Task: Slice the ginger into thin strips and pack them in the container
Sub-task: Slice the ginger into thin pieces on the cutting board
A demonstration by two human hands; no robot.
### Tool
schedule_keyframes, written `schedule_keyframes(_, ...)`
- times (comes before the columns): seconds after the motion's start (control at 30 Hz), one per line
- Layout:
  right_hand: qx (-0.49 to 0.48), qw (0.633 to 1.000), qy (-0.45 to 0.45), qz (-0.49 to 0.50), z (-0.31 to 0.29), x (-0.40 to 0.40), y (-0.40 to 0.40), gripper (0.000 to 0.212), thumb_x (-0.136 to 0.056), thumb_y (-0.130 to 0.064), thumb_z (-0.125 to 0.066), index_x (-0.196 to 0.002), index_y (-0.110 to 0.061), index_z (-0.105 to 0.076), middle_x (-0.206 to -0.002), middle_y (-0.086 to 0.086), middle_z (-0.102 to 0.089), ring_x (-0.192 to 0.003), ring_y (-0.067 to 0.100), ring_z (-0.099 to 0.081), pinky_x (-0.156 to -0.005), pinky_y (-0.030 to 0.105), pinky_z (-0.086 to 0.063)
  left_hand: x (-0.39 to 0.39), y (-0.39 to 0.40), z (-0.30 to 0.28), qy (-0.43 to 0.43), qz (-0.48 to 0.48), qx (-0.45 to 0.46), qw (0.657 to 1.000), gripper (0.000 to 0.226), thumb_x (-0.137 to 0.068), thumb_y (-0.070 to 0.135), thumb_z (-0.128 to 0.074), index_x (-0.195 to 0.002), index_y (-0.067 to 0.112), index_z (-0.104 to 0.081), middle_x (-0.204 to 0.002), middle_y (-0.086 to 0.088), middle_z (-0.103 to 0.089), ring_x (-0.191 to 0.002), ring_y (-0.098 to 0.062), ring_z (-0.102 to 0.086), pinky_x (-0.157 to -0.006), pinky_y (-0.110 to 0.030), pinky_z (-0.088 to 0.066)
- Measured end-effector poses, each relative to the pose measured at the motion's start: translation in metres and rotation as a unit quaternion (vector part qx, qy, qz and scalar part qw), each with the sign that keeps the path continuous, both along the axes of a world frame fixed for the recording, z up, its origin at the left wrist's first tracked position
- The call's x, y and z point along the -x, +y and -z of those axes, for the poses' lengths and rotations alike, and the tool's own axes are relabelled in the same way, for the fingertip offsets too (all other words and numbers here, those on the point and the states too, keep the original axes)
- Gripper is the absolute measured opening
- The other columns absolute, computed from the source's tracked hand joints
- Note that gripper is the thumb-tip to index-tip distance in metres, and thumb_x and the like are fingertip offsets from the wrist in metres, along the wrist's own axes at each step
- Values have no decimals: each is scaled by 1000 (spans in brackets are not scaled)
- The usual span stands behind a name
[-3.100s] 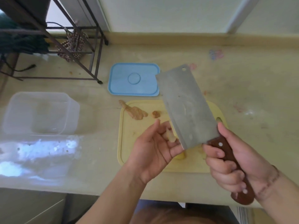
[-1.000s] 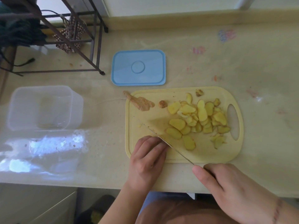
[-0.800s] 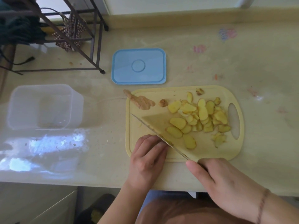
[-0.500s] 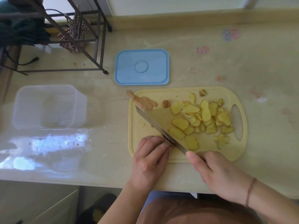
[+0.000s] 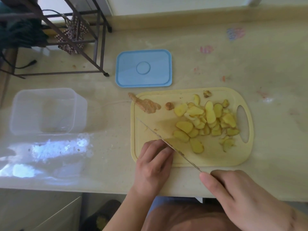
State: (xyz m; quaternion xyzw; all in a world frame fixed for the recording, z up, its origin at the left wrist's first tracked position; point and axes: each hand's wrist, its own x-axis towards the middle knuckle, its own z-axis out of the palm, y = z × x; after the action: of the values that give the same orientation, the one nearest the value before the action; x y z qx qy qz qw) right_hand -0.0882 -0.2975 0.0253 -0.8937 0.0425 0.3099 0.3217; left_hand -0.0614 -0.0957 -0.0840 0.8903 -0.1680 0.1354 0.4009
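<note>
A yellow cutting board lies on the counter with several pale ginger slices heaped on its right half. My right hand grips the cleaver by its handle, which the hand hides. The blade stands edge-on and runs diagonally across the board's left half. My left hand rests on the board's near left corner, fingers curled down against the blade's left side. The ginger piece under those fingers is hidden. Far left stands the clear plastic container, with nothing visible inside.
The blue lid lies behind the board. Brown ginger peel and small trimmings sit at the board's back left. A dark metal rack stands at the back left. The counter's front edge runs just below my hands.
The cleaver's blade, pushed forward and tilted half a second ago, has drawn back toward me and now stands edge-on. My left hand has kept its place.
</note>
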Motion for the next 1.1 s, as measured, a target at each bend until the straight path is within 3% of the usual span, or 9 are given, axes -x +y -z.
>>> schedule_keyframes(0.33, 5, 1000, -10, -13, 1, -1, 2, 73, -74, -84, -10, -53, -17, -34, -55, -9, -50, -53, 10, -45, -57, 27, -35, 0, 0, 0, -2, -3, 4, 1000, 9, -92, 4, -68, -90, 2, -77, -100, -9, -69, -86, -28, -63, -86, -24, -45)
schedule_keyframes(0.47, -7, 1000, -7, -15, 3, -5, 5, 72, -76, -82, -9, -54, -17, -33, -54, -9, -46, -55, 11, -44, -54, 24, -35, 0, 1, 0, -4, -1, -1, 1000, 7, -87, -1, -72, -91, 2, -77, -99, -8, -69, -85, -29, -63, -85, -24, -45)
schedule_keyframes(0.63, 11, 1000, 2, -6, 1, 1, -1, 76, -77, -82, -9, -55, -14, -35, -55, -6, -50, -54, 13, -45, -58, 30, -37, -1, 0, 1, -11, 0, -1, 1000, 6, -87, 0, -73, -90, 2, -77, -99, -8, -70, -83, -29, -63, -82, -26, -47)
schedule_keyframes(0.83, -10, 999, -22, -34, 18, -16, 14, 68, -85, -74, -15, -53, -18, -38, -45, -2, -40, -47, 10, -41, -51, 22, -34, -1, 1, 1, -5, 2, -2, 1000, 7, -86, 1, -75, -92, 3, -78, -101, -8, -70, -83, -27, -63, -82, -25, -48)
schedule_keyframes(1.0, -13, 999, 30, 2, 9, -2, -14, 80, -76, -84, -13, -58, -11, -39, -52, 2, -47, -50, 11, -44, -57, 29, -40, -1, 2, 1, 4, -1, -3, 1000, 5, -85, 0, -76, -89, 3, -78, -99, -8, -70, -82, -28, -64, -81, -27, -48)
schedule_keyframes(1.1, -5, 998, 54, 12, -1, -2, -7, 79, -70, -84, -14, -57, -12, -43, -52, -3, -55, -51, 10, -50, -56, 23, -39, 0, 2, 2, 8, -1, -3, 1000, 4, -87, 1, -74, -89, 2, -77, -99, -10, -70, -82, -28, -63, -80, -27, -48)
